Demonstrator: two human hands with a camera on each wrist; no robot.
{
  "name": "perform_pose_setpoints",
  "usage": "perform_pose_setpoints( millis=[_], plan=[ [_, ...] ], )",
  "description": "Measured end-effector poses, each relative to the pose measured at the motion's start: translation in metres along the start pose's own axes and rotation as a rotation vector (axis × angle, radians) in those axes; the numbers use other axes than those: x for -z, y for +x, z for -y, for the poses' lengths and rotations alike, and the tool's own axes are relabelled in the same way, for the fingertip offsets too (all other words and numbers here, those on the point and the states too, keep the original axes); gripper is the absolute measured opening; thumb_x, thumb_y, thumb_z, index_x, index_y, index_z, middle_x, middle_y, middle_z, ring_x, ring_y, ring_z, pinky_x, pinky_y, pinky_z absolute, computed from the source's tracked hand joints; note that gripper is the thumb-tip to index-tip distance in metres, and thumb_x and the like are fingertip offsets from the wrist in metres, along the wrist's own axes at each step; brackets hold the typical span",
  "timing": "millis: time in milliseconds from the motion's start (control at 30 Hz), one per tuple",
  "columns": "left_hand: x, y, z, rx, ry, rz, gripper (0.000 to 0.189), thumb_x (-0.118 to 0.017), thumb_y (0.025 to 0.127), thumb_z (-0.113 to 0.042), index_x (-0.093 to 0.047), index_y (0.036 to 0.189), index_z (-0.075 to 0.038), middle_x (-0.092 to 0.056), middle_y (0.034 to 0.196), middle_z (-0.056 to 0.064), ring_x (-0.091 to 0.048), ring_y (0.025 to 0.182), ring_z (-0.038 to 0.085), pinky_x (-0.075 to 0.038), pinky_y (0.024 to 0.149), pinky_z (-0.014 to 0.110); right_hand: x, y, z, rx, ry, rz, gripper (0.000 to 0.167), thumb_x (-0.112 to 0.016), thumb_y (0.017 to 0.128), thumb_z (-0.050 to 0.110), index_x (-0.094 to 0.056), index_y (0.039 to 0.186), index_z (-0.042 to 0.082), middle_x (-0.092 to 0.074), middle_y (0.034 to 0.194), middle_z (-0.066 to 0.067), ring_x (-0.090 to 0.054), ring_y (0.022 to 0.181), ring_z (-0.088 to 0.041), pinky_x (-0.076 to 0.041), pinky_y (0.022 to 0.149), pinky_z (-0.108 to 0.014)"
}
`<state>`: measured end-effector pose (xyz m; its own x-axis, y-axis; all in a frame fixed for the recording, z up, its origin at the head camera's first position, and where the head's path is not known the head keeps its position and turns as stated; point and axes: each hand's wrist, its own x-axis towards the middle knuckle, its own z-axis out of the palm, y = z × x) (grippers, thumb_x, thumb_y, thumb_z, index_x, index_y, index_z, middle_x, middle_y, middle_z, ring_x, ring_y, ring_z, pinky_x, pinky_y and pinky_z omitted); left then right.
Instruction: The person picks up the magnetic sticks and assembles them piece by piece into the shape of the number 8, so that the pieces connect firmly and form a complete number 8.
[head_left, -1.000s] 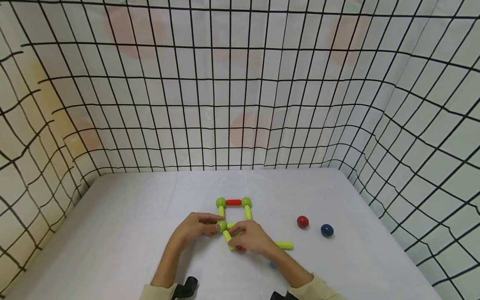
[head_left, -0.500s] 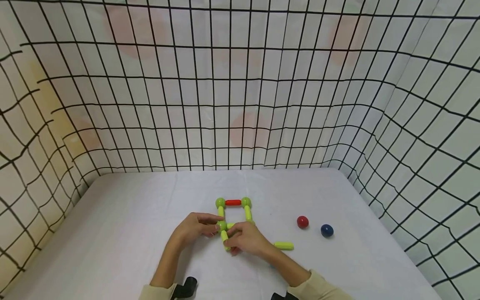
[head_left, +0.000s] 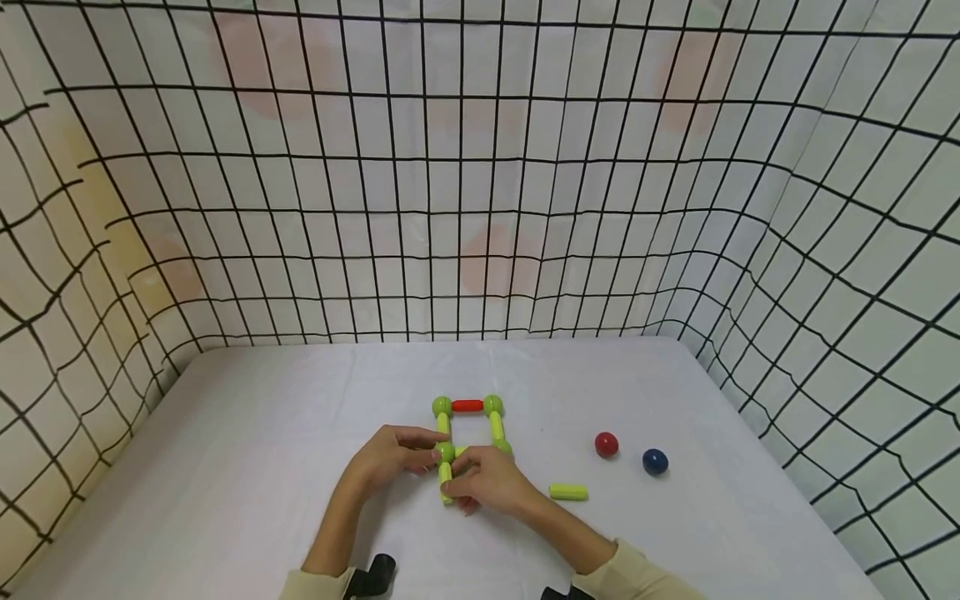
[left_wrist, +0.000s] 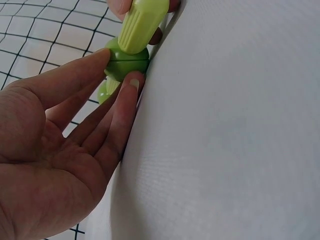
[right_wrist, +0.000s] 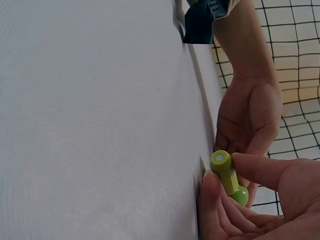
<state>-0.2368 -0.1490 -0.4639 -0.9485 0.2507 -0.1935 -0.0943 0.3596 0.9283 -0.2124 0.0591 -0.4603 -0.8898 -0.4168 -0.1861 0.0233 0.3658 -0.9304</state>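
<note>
A square of yellow-green rods and green balls, with one red rod along its far side, lies mid-table. My left hand pinches the green ball at its near left corner between thumb and fingers. From that ball a yellow-green rod points toward me, its near end bare with a small metal disc showing in the right wrist view. My right hand pinches this rod between thumb and fingers. The square's near right ball is partly hidden behind the right hand.
A loose yellow-green rod lies right of the right hand. Farther right are a red ball and a dark blue ball. Black netting over white sheeting stands around the table's back and sides.
My right hand has swung the pinched rod's near end leftward, so it points more straight toward me. The left hand stays at the ball. A light blue piece by the right forearm is now hidden.
</note>
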Motion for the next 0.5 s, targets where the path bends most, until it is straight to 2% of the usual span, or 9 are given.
perform_pose_setpoints(
  millis=[267,500],
  plan=[
    [-0.0009,0.0005,-0.0013,0.001,0.048,-0.022,0.028,-0.076,0.089,-0.02,-0.078,0.117,-0.016,-0.077,0.108,0.004,-0.066,0.082,0.015,-0.051,0.071,0.031,-0.001,0.0004,0.0015,0.004,-0.001,-0.013,0.022,-0.08,0.083,0.009,-0.067,0.098,-0.002,-0.07,0.068,-0.008,-0.061,0.055,-0.012,-0.055,0.055,-0.027],
    [-0.0014,0.0005,-0.0005,0.008,0.049,-0.02,0.029,-0.076,0.089,-0.021,-0.077,0.118,-0.016,-0.077,0.109,0.004,-0.067,0.083,0.015,-0.052,0.072,0.031,-0.0018,-0.0021,0.0022,0.014,0.007,-0.02,0.025,-0.08,0.083,0.009,-0.066,0.099,-0.003,-0.071,0.069,-0.011,-0.061,0.055,-0.011,-0.055,0.054,-0.027]
  ],
)
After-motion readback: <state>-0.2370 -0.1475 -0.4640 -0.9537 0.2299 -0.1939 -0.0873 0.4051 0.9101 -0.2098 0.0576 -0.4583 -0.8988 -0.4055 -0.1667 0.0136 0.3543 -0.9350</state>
